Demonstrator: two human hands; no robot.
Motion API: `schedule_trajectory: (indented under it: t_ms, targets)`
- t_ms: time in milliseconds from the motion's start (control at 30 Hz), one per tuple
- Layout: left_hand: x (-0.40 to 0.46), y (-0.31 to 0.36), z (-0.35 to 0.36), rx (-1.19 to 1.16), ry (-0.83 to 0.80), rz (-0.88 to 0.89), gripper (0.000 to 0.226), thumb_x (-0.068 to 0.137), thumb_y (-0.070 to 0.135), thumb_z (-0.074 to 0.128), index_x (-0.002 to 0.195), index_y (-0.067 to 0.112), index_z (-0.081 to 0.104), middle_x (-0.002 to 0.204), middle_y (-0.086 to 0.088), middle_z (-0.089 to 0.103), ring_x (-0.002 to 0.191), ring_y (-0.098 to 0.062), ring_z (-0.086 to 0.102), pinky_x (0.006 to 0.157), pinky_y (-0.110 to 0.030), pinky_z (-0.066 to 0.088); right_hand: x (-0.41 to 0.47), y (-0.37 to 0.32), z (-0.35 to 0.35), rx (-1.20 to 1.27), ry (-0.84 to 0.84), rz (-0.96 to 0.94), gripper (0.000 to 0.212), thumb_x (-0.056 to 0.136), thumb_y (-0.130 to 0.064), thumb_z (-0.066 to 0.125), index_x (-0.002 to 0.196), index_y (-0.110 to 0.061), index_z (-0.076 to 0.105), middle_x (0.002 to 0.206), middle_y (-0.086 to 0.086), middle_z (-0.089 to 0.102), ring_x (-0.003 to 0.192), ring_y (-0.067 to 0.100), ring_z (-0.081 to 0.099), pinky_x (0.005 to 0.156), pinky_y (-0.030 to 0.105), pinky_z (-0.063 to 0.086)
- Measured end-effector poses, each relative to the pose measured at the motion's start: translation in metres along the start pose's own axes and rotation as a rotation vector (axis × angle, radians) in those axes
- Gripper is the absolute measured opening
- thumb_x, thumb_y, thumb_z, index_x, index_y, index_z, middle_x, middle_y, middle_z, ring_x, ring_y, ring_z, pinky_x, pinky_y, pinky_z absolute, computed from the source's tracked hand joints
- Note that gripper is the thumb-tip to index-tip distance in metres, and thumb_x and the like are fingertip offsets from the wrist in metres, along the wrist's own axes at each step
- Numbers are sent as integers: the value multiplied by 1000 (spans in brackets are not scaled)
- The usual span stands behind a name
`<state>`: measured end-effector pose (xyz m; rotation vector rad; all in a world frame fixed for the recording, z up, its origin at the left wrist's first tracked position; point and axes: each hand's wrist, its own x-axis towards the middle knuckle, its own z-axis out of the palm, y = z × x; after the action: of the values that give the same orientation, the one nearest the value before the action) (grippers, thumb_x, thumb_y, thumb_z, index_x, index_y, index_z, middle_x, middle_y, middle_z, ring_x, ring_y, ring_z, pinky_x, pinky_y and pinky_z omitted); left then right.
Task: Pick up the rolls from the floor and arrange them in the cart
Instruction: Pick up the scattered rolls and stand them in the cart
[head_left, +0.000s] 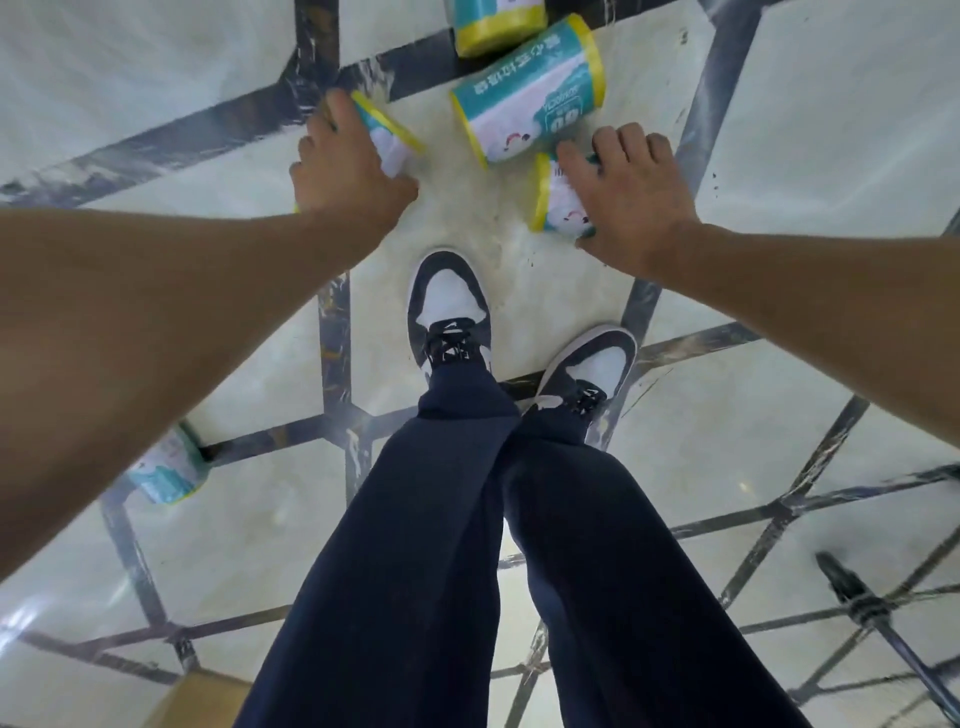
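On the pale tiled floor (519, 270) each hand covers a roll: left hand (348, 171) fingers wrapping one roll (387, 132), right hand (628, 195) fingers spread, closing over another (558, 200), both lying on their sides

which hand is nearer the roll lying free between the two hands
Right. The right hand sits on its own roll just below the free roll, nearly touching it. The left hand is farther off to its left, on another roll.

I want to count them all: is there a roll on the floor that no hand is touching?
Yes, one roll lies free on the floor between the left hand and the right hand, each of which covers another roll.
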<state>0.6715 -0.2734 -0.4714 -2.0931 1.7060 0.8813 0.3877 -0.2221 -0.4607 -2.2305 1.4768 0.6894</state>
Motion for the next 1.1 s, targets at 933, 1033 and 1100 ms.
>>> schedule_trajectory:
  t_ms: [933,1033,1100]
  targets:
    - [-508,212,-489,-508,-50,143,71,76,44,84,119,9,40,114,-9,55,105,-30,60,79,-35,45,-509,-21,-524,1382,627,866,83,68,-33,91,133,-23,40,118,0,58,105,21,59,87,36,51]
    - [-577,226,-515,-551,-81,222,73,80,39,83,129,6,39,114,-6,53,99,-23,55,78,-31,42,-580,-39,-547,1424,719,918,81,70,-29,91,133,-23,40,117,0,60,104,23,61,86,36,52]
    - [-613,230,-521,-551,-72,283,75,80,38,84,131,4,40,117,-6,54,97,-20,51,80,-30,42,-623,-53,-549,1440,764,987,82,70,-31,90,134,-24,39,116,0,61,103,24,62,84,35,51]
